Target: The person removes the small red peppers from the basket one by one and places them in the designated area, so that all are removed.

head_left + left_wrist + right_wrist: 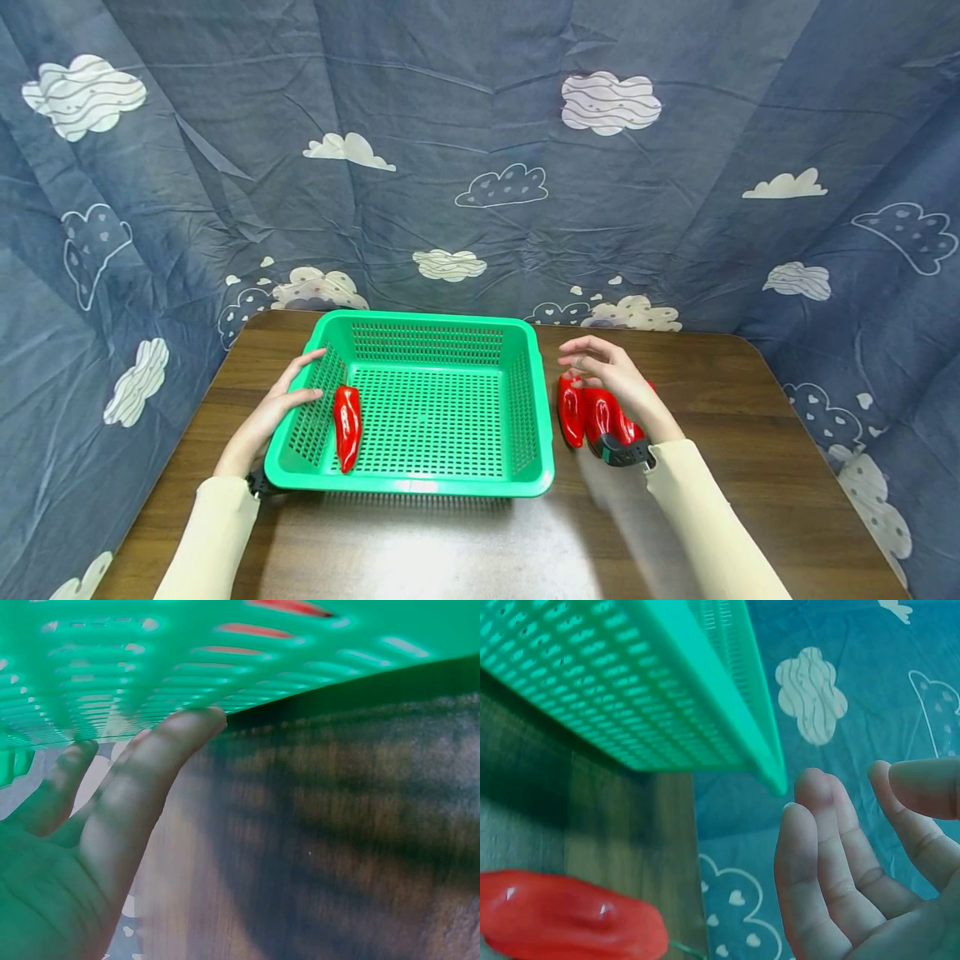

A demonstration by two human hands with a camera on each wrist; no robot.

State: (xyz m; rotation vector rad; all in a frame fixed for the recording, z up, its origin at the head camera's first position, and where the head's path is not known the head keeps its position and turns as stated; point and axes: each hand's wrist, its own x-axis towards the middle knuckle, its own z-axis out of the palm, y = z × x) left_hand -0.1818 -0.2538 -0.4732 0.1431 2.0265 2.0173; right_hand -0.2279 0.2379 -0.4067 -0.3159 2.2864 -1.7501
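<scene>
A green plastic basket (420, 485) with slotted walls stands on the table, and one glossy red chili pepper (347, 429) lies inside near its left wall. My left hand (264, 423) is at the basket's left rim, fingers extended; the left wrist view has them against the slotted wall. To the right of the basket, my right hand (611, 375) hovers over a group of several red peppers (571, 412), its fingers loosely bent and nothing between them. That hand and its wrist band partly cover the group. One pepper (570, 915) shows below the right hand in the right wrist view.
The brown wooden table (735, 417) reaches back to a blue-grey cloth (495, 108) printed with clouds. Cloth also hangs along both sides. The basket's right wall (592, 690) rises between the right hand and the basket's inside.
</scene>
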